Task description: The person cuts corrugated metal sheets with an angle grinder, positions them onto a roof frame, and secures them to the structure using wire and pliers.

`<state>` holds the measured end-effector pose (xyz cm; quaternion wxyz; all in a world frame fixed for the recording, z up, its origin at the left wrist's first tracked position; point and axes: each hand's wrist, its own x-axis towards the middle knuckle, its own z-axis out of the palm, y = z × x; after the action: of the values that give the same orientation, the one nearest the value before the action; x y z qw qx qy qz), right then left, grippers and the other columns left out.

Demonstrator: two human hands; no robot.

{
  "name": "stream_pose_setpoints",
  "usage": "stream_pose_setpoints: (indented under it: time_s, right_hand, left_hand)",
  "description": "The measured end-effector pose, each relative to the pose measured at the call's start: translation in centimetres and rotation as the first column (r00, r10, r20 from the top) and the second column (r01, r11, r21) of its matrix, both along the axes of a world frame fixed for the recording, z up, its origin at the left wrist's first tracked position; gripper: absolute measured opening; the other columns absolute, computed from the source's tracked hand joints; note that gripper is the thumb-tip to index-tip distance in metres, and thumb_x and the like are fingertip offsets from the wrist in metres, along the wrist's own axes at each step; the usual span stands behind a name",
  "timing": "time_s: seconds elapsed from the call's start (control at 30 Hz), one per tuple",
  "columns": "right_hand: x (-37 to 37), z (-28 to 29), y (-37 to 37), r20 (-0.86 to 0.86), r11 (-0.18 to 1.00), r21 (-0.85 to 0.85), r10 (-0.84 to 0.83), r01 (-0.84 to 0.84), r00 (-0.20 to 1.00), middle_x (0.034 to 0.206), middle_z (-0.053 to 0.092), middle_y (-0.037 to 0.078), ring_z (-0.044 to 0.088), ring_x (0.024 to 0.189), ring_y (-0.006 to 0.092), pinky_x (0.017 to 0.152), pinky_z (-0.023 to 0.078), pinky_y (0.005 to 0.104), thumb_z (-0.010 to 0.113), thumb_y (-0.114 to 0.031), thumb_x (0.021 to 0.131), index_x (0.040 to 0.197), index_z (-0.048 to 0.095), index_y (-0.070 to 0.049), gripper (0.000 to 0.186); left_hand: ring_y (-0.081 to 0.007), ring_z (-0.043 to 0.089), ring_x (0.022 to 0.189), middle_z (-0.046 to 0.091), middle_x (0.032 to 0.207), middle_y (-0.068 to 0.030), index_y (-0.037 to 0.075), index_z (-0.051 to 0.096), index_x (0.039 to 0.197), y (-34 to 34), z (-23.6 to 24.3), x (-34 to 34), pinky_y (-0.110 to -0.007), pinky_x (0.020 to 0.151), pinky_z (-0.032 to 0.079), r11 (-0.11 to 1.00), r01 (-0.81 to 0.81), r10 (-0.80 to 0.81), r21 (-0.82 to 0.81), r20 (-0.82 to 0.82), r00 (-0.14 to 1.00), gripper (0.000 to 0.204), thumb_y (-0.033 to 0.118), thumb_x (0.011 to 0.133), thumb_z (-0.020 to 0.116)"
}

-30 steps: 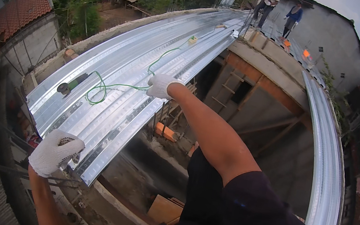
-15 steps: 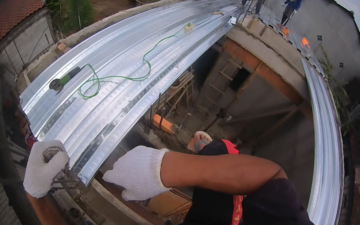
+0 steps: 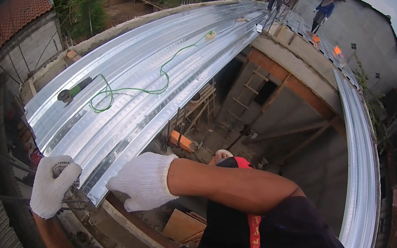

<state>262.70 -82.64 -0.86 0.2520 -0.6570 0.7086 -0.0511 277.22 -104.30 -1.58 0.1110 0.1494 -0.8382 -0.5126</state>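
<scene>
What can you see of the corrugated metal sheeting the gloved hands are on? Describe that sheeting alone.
The metal sheeting is long, shiny, silver and ribbed lengthwise, running from the near corner away over an open building. A green cable and a dark power tool lie on it. The left hand is at its near end; the right hand rests on its near edge.
</scene>
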Motion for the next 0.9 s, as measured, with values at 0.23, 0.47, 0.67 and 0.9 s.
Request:
stream_pose_setpoints:
  time_s: [0.23,0.47,0.67,0.9]
  right_hand:
    - [0.0,-0.6,-0.7,-0.004,0.999,-0.039,0.015,-0.015,1.000,0.104,0.074,0.021,0.071,0.102,0.0417,0.088,0.056,0.0521,0.068,-0.030,0.088,0.127,0.064,-0.002,0.048]
    - [0.3,-1.4,-2.0,-0.004,0.999,-0.032,0.032,-0.032,0.999,0.102,0.075,0.020,0.072,0.100,0.0420,0.089,0.057,0.0514,0.066,-0.029,0.087,0.129,0.067,-0.003,0.049]
    - [0.3,-1.9,-3.0,-0.007,0.999,-0.045,0.028,-0.028,1.000,0.100,0.075,0.021,0.073,0.098,0.0416,0.088,0.057,0.0506,0.066,-0.029,0.085,0.127,0.069,-0.003,0.050]
    - [0.5,-2.1,-3.5,-0.011,0.998,-0.053,0.040,-0.040,0.999,0.102,0.076,0.023,0.073,0.098,0.0415,0.088,0.058,0.0507,0.067,-0.030,0.084,0.129,0.069,-0.004,0.052]
  left_hand:
    - [-0.0052,0.050,0.054,0.057,0.059,-0.0004,-0.005,0.068,0.074,0.2,0.2,0.0,-0.027,0.051,0.037,1.000,-0.015,0.015,-0.010,0.015,1.000,0.033,0.022,0.095,0.067]
    - [-0.0079,0.054,0.057,0.063,0.068,-0.0035,-0.003,0.068,0.086,-0.3,-0.2,0.2,-0.026,0.054,0.042,1.000,-0.015,0.015,-0.013,0.033,0.999,0.028,0.022,0.098,0.066]
    - [-0.0086,0.061,0.061,0.062,0.064,-0.0033,-0.006,0.068,0.077,0.4,0.1,0.2,-0.027,0.059,0.046,0.999,-0.045,0.045,0.014,0.003,0.999,0.035,0.023,0.096,0.068]
    - [-0.0075,0.057,0.060,0.061,0.063,-0.0024,-0.007,0.068,0.076,0.3,0.6,0.2,-0.027,0.058,0.043,1.000,-0.001,0.003,-0.027,0.059,0.998,0.036,0.024,0.096,0.067]
